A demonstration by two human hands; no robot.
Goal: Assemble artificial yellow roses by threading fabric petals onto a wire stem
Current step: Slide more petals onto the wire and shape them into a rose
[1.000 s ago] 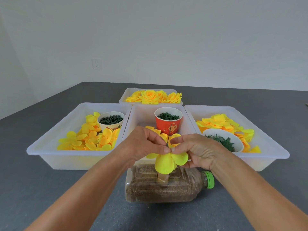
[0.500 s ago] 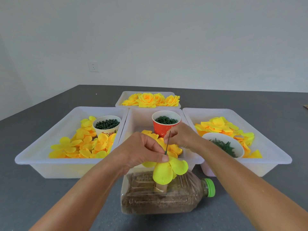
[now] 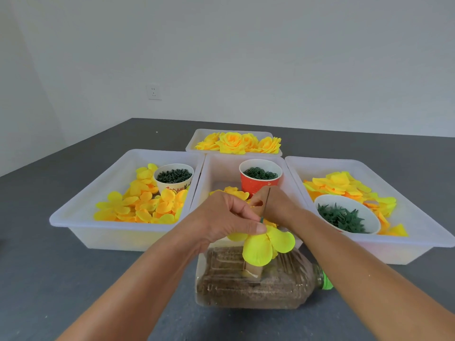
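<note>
A thin wire stem (image 3: 267,203) stands upright from a sand-filled plastic bottle (image 3: 246,289) lying on its side. Bright yellow fabric petals (image 3: 261,247) are threaded on the wire and hang open above the bottle. My left hand (image 3: 226,217) pinches the top of these petals at the wire. My right hand (image 3: 278,205) is behind the wire, down in the middle tray (image 3: 221,166), with its fingertips among loose yellow petals (image 3: 234,191). Whether it grips one is hidden.
A red cup (image 3: 258,187) of green rings stands in the middle tray. The left tray (image 3: 81,217) holds petals and a beige cup (image 3: 172,184). Petals and a white bowl (image 3: 371,217) of green sepals fill the right tray (image 3: 418,235). Finished roses (image 3: 236,142) lie in the back tray.
My right hand let go of the petals on the wire and moved back into the middle tray, then lowered onto the loose petals. My left hand kept its pinch.
</note>
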